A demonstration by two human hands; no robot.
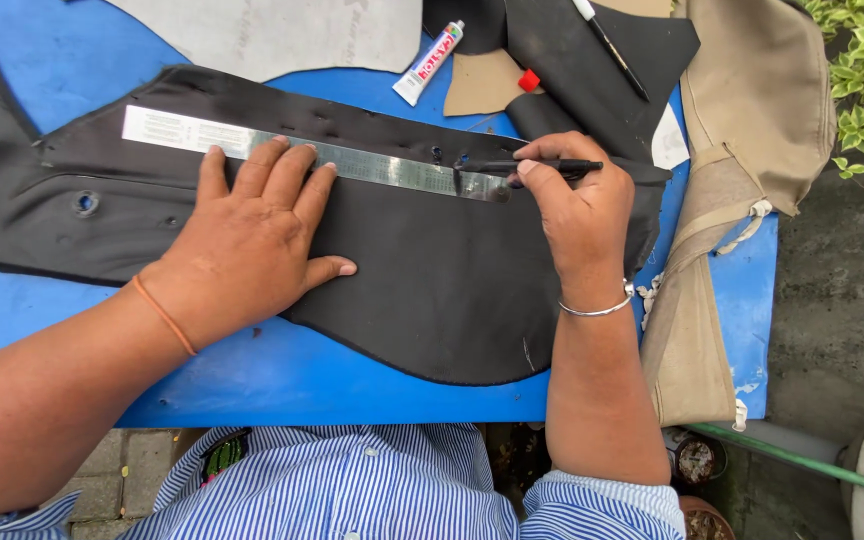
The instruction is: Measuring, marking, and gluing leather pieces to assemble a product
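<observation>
A large black leather piece (422,280) lies flat on the blue table (282,375). A long steel ruler (177,131) rests across its upper part. My left hand (247,235) presses flat on the leather, fingertips on the ruler's lower edge. My right hand (577,215) grips a black pen (552,167) held sideways, its tip at the ruler's right end.
A small white glue tube (430,62) with a red cap lies at the back, by a tan cardboard piece (482,85). More black leather with a pen on it (607,45), a grey sheet (282,35) and beige fabric (752,110) crowd the right. Plants and concrete ground lie beyond the table's right edge.
</observation>
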